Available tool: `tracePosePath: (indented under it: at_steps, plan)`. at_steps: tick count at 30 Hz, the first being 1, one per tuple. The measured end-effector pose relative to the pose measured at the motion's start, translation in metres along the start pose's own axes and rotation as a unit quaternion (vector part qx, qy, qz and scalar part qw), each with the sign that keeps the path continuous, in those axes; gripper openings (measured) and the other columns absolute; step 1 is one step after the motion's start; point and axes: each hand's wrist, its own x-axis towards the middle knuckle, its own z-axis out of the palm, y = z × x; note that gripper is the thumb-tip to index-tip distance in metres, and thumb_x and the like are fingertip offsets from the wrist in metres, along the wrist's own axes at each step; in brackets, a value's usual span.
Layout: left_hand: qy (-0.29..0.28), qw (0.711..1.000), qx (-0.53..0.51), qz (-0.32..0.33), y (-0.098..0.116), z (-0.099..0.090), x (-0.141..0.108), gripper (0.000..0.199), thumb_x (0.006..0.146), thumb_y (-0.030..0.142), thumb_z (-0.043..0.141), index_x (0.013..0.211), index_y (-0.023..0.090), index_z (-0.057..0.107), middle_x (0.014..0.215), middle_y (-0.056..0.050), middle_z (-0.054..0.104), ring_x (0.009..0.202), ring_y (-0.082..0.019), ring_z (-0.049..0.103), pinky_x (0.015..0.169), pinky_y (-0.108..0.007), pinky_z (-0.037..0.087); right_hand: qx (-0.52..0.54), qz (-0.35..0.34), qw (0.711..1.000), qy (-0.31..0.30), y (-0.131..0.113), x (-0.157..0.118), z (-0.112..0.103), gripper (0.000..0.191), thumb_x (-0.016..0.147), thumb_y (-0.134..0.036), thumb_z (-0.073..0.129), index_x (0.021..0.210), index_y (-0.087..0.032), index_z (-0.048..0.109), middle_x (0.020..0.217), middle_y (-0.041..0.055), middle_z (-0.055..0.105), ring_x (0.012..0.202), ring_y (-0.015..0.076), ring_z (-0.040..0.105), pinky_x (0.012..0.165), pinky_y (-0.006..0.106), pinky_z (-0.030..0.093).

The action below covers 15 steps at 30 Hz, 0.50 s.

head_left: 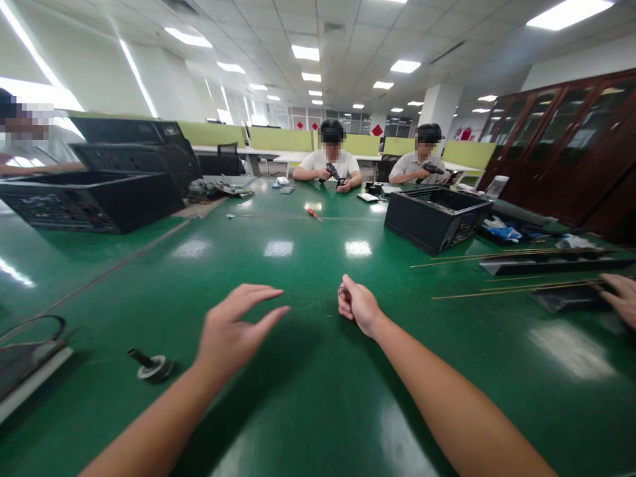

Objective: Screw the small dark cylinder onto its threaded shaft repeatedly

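Observation:
My left hand hovers above the green table, thumb and fingers apart with nothing between them. To its right, my right hand is closed, fingers curled in and thumb on top. A small dark, shiny bit shows in that fist, too little of it to name. On the table left of my left forearm lies a dark round part with a pale rim and a short black stem. Farther off, beyond both hands, lies a screwdriver with a red-orange handle.
Black computer cases stand at left and right. Thin brass-coloured rods and dark metal strips lie at right, beside another person's hand. A flat panel with a cable sits near left. Two people handle power drills across the table.

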Motion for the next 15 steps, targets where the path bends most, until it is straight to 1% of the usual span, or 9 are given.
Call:
tracePosePath:
  at_steps: [2, 3, 4, 5, 7, 9, 11, 13, 15]
  plan:
    - [-0.055, 0.994, -0.096, -0.018, 0.022, 0.047, 0.022, 0.034, 0.078, 0.033, 0.077, 0.109, 0.024, 0.071, 0.103, -0.003, 0.073, 0.095, -0.021, 0.066, 0.089, -0.036, 0.053, 0.013, 0.007, 1.0, -0.021, -0.002, -0.007, 0.005, 0.053, 0.082, -0.073, 0.053, 0.072, -0.02, 0.051, 0.04, -0.0098, 0.037, 0.033, 0.0074, 0.029, 0.036, 0.021, 0.026]
    - [-0.066, 0.988, -0.132, -0.043, 0.028, 0.067, 0.029, 0.037, 0.076, 0.031, 0.079, 0.111, 0.023, 0.071, 0.104, -0.004, 0.073, 0.095, -0.021, 0.066, 0.089, -0.036, 0.053, 0.023, 0.01, 0.999, -0.029, -0.003, -0.01, 0.006, 0.053, 0.081, -0.073, 0.055, 0.074, -0.02, 0.051, 0.041, -0.0098, 0.037, 0.034, 0.0078, 0.032, 0.036, 0.021, 0.027]
    - [-0.079, 0.98, -0.167, -0.069, 0.031, 0.083, 0.035, 0.035, 0.076, 0.029, 0.078, 0.11, 0.024, 0.072, 0.104, -0.004, 0.074, 0.095, -0.021, 0.067, 0.088, -0.036, 0.053, 0.056, 0.011, 0.998, -0.025, -0.004, -0.013, 0.007, 0.053, 0.08, -0.072, 0.059, 0.076, -0.02, 0.052, 0.041, -0.01, 0.037, 0.034, 0.0078, 0.032, 0.035, 0.02, 0.026]
    - [-0.08, 0.973, -0.196, -0.094, 0.033, 0.095, 0.039, 0.032, 0.076, 0.028, 0.076, 0.108, 0.024, 0.073, 0.103, -0.004, 0.074, 0.095, -0.022, 0.067, 0.087, -0.036, 0.053, 0.084, 0.011, 0.996, -0.025, -0.006, -0.015, 0.007, 0.053, 0.079, -0.071, 0.062, 0.077, -0.019, 0.053, 0.042, -0.0102, 0.037, 0.035, 0.0076, 0.033, 0.036, 0.02, 0.027]
    - [-0.073, 0.962, -0.232, -0.124, 0.033, 0.11, 0.042, 0.026, 0.078, 0.028, 0.074, 0.104, 0.023, 0.075, 0.1, -0.004, 0.075, 0.094, -0.021, 0.068, 0.087, -0.036, 0.052, 0.118, 0.005, 0.992, -0.032, -0.009, -0.017, 0.007, 0.051, 0.079, -0.068, 0.066, 0.077, -0.018, 0.055, 0.041, -0.0109, 0.037, 0.035, 0.0067, 0.033, 0.039, 0.02, 0.032]
    - [-0.067, 0.958, -0.248, -0.131, 0.031, 0.115, 0.043, 0.025, 0.077, 0.028, 0.074, 0.101, 0.021, 0.075, 0.097, -0.004, 0.075, 0.093, -0.021, 0.069, 0.088, -0.035, 0.053, 0.134, 0.006, 0.99, -0.039, -0.011, -0.017, 0.007, 0.049, 0.079, -0.065, 0.069, 0.077, -0.018, 0.056, 0.041, -0.0117, 0.036, 0.035, 0.006, 0.033, 0.042, 0.02, 0.036]
    - [-0.071, 0.954, -0.258, -0.132, 0.031, 0.112, 0.044, 0.025, 0.076, 0.027, 0.075, 0.1, 0.019, 0.074, 0.096, -0.004, 0.076, 0.091, -0.021, 0.07, 0.088, -0.033, 0.054, 0.136, 0.007, 0.989, -0.049, -0.012, -0.015, 0.007, 0.048, 0.08, -0.064, 0.069, 0.079, -0.017, 0.057, 0.04, -0.0116, 0.038, 0.035, 0.0058, 0.033, 0.044, 0.02, 0.036]
    - [-0.078, 0.956, -0.253, -0.127, 0.03, 0.1, 0.043, 0.02, 0.079, 0.027, 0.072, 0.097, 0.019, 0.074, 0.094, -0.004, 0.076, 0.09, -0.02, 0.07, 0.087, -0.032, 0.055, 0.126, 0.014, 0.989, -0.077, -0.011, -0.014, 0.006, 0.051, 0.084, -0.067, 0.062, 0.084, -0.016, 0.059, 0.042, -0.0087, 0.046, 0.035, 0.0065, 0.036, 0.044, 0.021, 0.034]
    - [-0.08, 0.968, -0.213, -0.105, 0.027, 0.075, 0.04, 0.016, 0.082, 0.03, 0.069, 0.095, 0.021, 0.075, 0.095, -0.003, 0.076, 0.091, -0.02, 0.07, 0.087, -0.031, 0.054, 0.113, 0.038, 0.986, -0.12, -0.011, -0.013, 0.003, 0.058, 0.09, -0.071, 0.047, 0.094, -0.015, 0.061, 0.048, -0.0029, 0.057, 0.034, 0.0077, 0.039, 0.041, 0.021, 0.029]
